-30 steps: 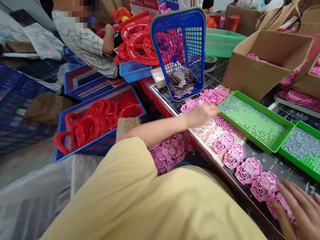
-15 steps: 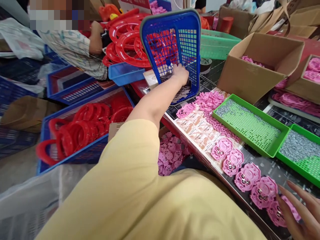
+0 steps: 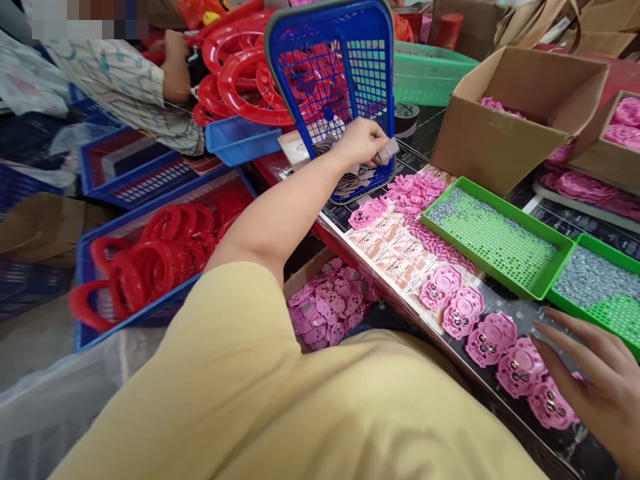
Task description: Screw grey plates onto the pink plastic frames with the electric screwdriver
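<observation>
My left hand (image 3: pixel 361 141) is closed on small thin grey pieces (image 3: pixel 387 152), just at the open mouth of a tilted blue plastic basket (image 3: pixel 327 19). More flat grey pieces (image 3: pixel 356 181) lie loose in the bottom of that basket. My right hand (image 3: pixel 597 373) hovers at the lower right with its fingers apart and nothing between them. Beside it runs a row of pink plastic casings (image 3: pixel 520 367) along the table's near edge, with shiny round metal parts in them. It cannot be told whether the fingertips touch the nearest casing.
Green trays (image 3: pixel 500 240) of tiny metal parts sit behind the row, with a cardboard box (image 3: pixel 500 127) farther back. Small pink parts (image 3: pixel 417 193) are heaped near the basket. Below the table edge is a box of pink casings (image 3: pixel 330 303). Red rings (image 3: pixel 150 267) fill a crate leftward; another person's arm (image 3: pixel 176 70) is beyond.
My left hand has come up out of the basket's bottom toward its right rim, now with grey pieces showing in its fingers. My right hand stays open near the casings. The view has shifted slightly.
</observation>
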Motion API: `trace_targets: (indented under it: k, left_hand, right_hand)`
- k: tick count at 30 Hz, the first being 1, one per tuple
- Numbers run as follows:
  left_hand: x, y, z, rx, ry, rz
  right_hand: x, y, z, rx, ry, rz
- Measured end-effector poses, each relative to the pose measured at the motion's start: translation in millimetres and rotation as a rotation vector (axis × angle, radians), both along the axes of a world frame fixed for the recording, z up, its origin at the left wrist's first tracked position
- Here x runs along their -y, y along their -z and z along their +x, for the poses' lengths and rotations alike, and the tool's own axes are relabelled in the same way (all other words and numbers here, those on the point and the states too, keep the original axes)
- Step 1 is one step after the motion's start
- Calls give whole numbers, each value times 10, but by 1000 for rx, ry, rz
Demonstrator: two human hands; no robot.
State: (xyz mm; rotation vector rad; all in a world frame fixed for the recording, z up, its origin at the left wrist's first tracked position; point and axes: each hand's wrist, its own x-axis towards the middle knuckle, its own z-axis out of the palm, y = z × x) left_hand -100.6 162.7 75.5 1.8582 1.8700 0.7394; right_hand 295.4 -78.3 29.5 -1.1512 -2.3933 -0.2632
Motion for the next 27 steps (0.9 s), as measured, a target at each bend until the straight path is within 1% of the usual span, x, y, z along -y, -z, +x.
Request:
trace_targets:
  k: [1,4,6,8,11,14,15,16,18,21,24,27]
  left_hand:
    - [129,62,105,164,30,-81]
    - [578,280,485,600,242,-333]
    - [878,401,732,774,343,-504]
    - [1119,477,924,894,445,-626]
    - [1323,532,1070,1032,525,-738]
    - [1398,575,1077,1155,574,-867]
    - [1414,593,1064,1186,593,-883]
    - [1429,612,1050,1204,610,-874]
    - [1463,653,1026,1186,631,-798]
    - [1515,698,1010,1065,659,-684]
    - [1558,703,995,901,693,-546]
    - [1588,686,962,791,697,-411]
  right_hand:
    - [-57,-46,-107,-32,-15,18]
    - [-257,-166,-484,-136,-32,39]
    - [-405,-218,-717,-177,-7,-18]
    - [-533,-240,-880,-166,-1,-105]
    - [-626,-227,-974,-151,-18,-220]
    - [-606,-190,-951,-213,-6,-277]
    - [-589,-176,-935,-238,6,-280]
    - [-570,-162,-922,-257,14,-277]
    - [-534,-135,-909,-283,7,-259]
    - [-478,-105,-928,-297,-17,-284]
    - [-417,-86,-951,-352,38,-425]
    - [-361,-52,-934,-530,155,-540]
